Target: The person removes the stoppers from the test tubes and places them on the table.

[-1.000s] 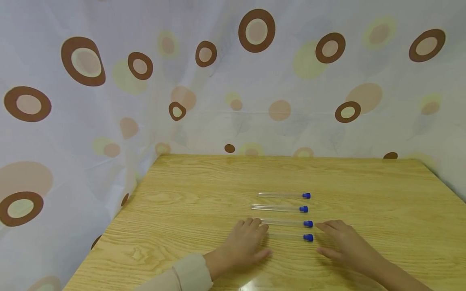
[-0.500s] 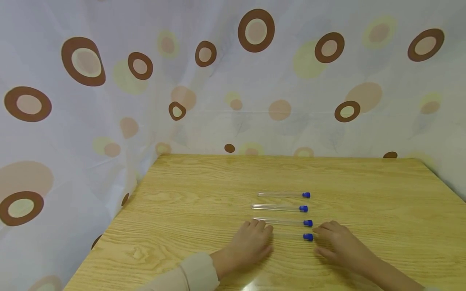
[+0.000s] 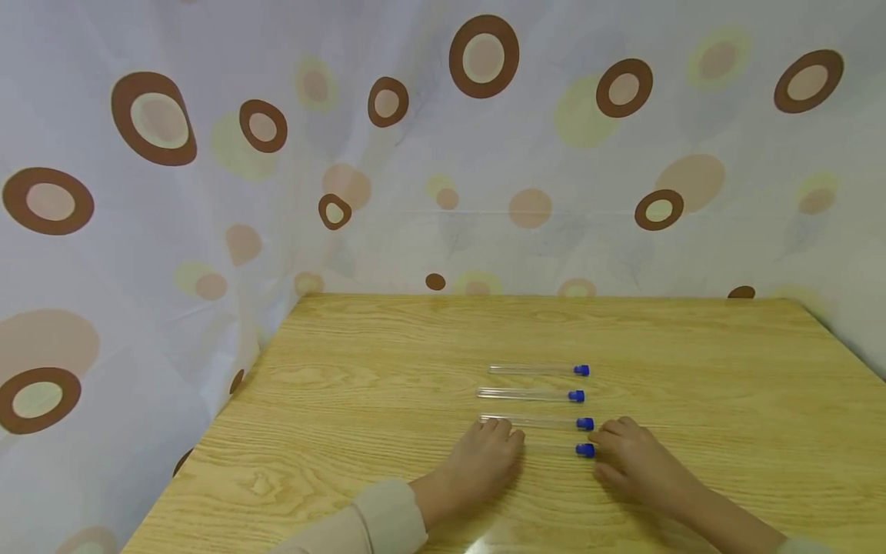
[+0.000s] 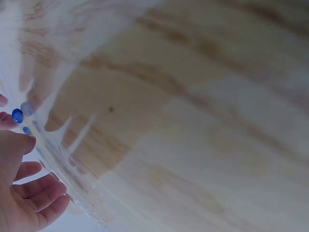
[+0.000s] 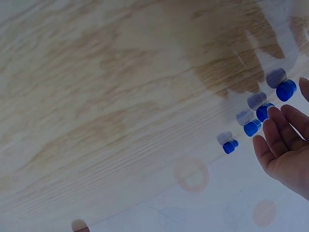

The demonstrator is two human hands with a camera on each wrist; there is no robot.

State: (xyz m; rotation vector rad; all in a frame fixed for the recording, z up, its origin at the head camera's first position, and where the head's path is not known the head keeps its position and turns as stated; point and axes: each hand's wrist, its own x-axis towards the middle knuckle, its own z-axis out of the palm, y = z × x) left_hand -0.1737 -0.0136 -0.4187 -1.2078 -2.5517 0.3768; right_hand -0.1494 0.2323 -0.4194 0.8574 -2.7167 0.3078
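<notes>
Flanking the nearest blue-capped tube [image 3: 562, 449], both hands [image 3: 484, 459] [image 3: 640, 465] loosely relaxed, three more tubes [image 3: 529, 395] beyond

No text, label, brand, number or sign can be read in the head view or in either wrist view.
</notes>
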